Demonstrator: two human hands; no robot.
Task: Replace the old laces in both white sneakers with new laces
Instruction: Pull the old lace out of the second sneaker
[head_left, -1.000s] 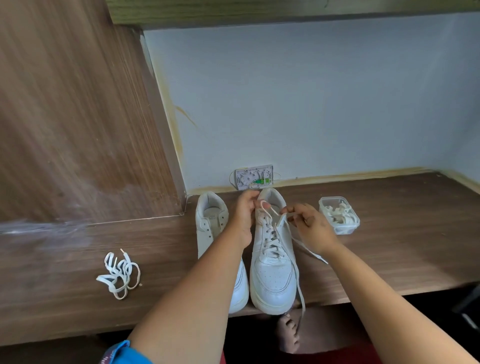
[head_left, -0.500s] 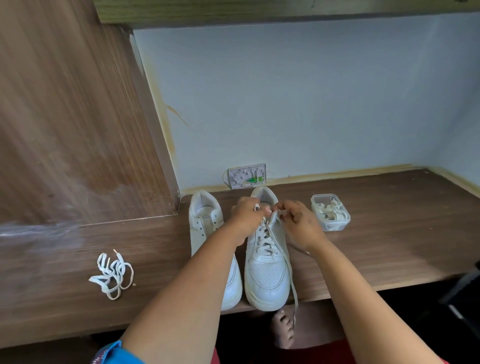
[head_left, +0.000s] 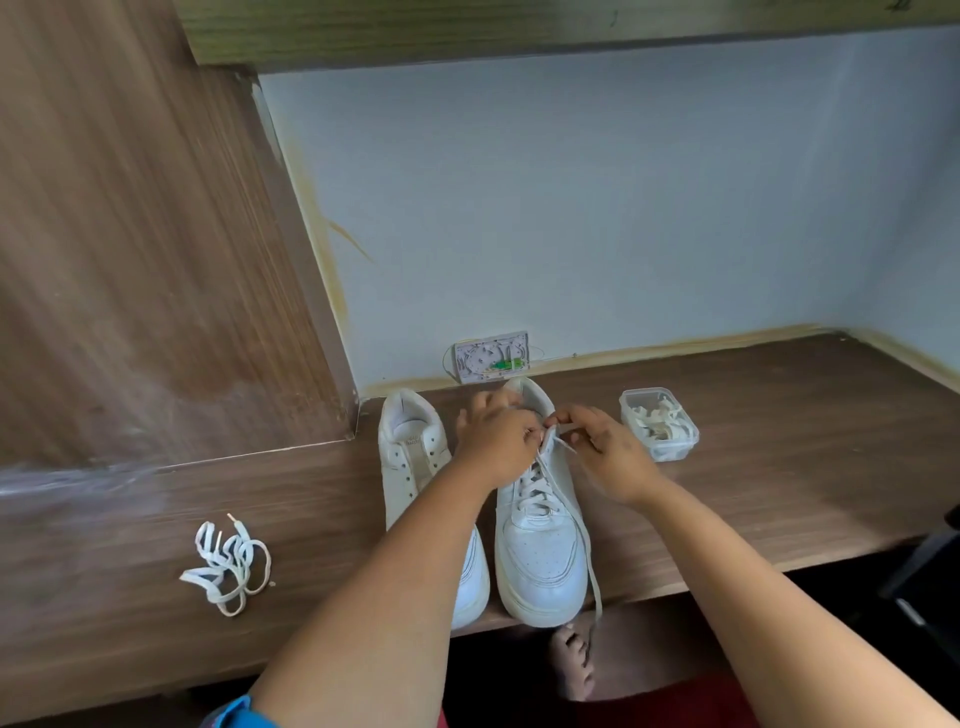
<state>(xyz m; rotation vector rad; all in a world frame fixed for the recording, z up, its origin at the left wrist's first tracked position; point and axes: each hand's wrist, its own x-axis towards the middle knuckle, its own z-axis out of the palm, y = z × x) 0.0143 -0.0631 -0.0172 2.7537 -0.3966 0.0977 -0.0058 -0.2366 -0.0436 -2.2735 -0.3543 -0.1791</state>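
Note:
Two white sneakers stand side by side on the wooden desk (head_left: 779, 467), toes toward me. The left sneaker (head_left: 415, 457) has bare eyelets and my left forearm crosses its toe. The right sneaker (head_left: 540, 551) is laced up its front with a white lace (head_left: 535, 483). One lace end trails down the shoe's right side and over the desk edge. My left hand (head_left: 498, 441) and my right hand (head_left: 608, 457) meet at the top eyelets, each pinching the lace. A loose bundle of white laces (head_left: 228, 566) lies at the left.
A clear plastic box (head_left: 660, 423) holding white laces sits right of the shoes. A small white wall plate (head_left: 491, 357) with a green part is behind them. A wooden panel (head_left: 130, 260) rises at the left. A bare foot (head_left: 571, 665) shows below the desk edge.
Both hands have closed in together at the top of the right sneaker. The lace held out to the right a second ago is now drawn in close to the eyelets.

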